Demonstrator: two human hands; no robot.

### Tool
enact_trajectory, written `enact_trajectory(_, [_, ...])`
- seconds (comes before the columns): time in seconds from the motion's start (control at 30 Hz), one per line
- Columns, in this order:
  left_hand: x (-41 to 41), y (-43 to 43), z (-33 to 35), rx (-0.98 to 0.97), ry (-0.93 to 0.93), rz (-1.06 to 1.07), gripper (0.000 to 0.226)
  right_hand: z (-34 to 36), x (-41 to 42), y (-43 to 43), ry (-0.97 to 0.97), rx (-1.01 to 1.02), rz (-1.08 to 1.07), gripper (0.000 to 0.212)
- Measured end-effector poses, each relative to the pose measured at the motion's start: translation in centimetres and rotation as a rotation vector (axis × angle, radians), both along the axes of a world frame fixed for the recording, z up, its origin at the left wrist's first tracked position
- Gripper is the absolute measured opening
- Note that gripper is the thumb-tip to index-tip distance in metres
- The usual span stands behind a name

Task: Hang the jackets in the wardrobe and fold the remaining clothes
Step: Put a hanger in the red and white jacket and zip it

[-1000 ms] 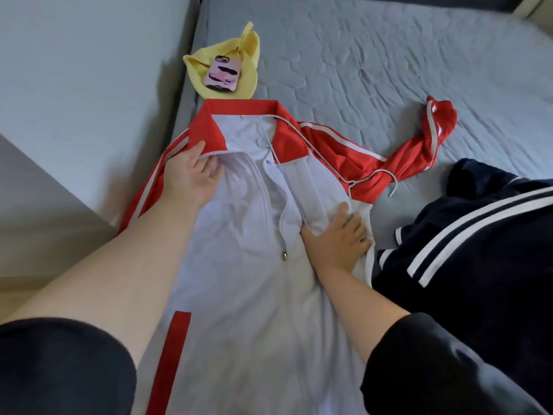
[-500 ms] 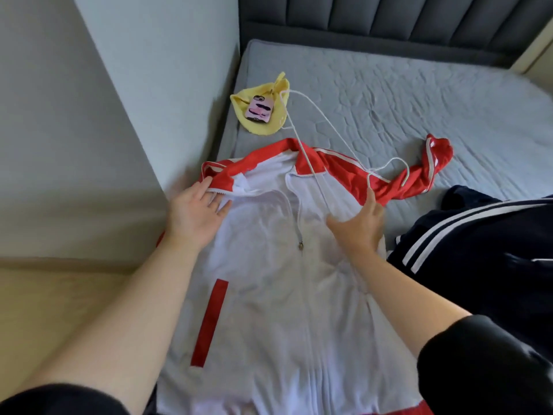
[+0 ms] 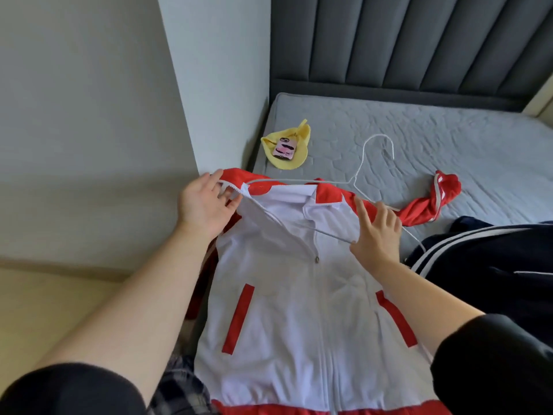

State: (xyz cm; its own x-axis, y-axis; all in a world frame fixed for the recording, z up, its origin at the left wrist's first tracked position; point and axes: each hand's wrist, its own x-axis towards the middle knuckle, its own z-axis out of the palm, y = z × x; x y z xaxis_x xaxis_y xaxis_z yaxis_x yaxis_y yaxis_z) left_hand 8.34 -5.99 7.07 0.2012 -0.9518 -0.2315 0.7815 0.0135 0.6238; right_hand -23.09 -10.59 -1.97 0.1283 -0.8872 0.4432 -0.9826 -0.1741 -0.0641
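1. The white and red jacket (image 3: 299, 295) lay front up on the bed (image 3: 449, 139), with its zip closed up to the chest and its collar open. One red sleeve (image 3: 434, 199) trailed off to the right across the mattress.
2. A white wire hanger (image 3: 356, 178) was part way into the neck opening. Its left arm sat inside the left shoulder, while its right arm and hook lay outside the cloth.
3. The left hand (image 3: 203, 205) gripped the collar edge at the left shoulder, with the fingers curled round the fabric and lifting it slightly.
4. The right hand (image 3: 378, 235) held the hanger. The thumb appeared to pinch the lower wire against the palm side, and the forefinger pointed straight up. How firm this hold was could not be confirmed.
5. My assessment was that this jacket was at the hangering step and not finished. The right shoulder had yet to be seated on the wire.
6. A dark jacket (image 3: 484, 265) with white stripes lay bunched just beside the first one, on the right. It had no hanger in it and looked untouched.
7. A yellow cloth (image 3: 296, 158) lay unfolded near the corner of the bed, with a phone (image 3: 282, 148) resting on top of it. A checked cloth (image 3: 179, 390) showed at the lower edge, too little of it to identify.
8. No wardrobe was in view, nothing was seen hung, and no folded pile was seen. I judged the task to be at an early stage. Both jackets remained to be hung and the other clothes to be folded.
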Motion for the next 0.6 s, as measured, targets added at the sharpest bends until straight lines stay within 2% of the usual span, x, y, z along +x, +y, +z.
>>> enact_trajectory(0.13, [-1.2,1.3,2.4,-0.046,-0.058,-0.076,0.04,0.6,0.4,1.3,0.117,-0.02,0.064,0.108])
enact_trajectory(0.37, [-6.1,4.7,4.8,-0.144,-0.038,-0.373,0.047,3.6,4.8,2.6,0.071,-0.007,0.165,0.114])
enact_trajectory(0.47, [-7.8,6.5,4.6,-0.182,-0.057,-0.499,0.048,4.8,6.9,3.5,-0.017,-0.111,0.208,0.096])
enact_trajectory(0.53, [-8.6,7.5,3.5,-0.076,-0.057,-0.373,0.031,5.6,7.7,3.9,-0.129,-0.189,0.222,0.083])
enact_trajectory(0.57, [-8.6,8.1,2.6,0.019,-0.113,-0.241,0.024,5.9,7.8,4.0,-0.175,-0.209,0.223,0.087])
enact_trajectory(0.6, [-8.1,8.9,1.6,0.122,-0.254,-0.112,0.023,6.3,7.7,4.0,-0.204,-0.219,0.221,0.095])
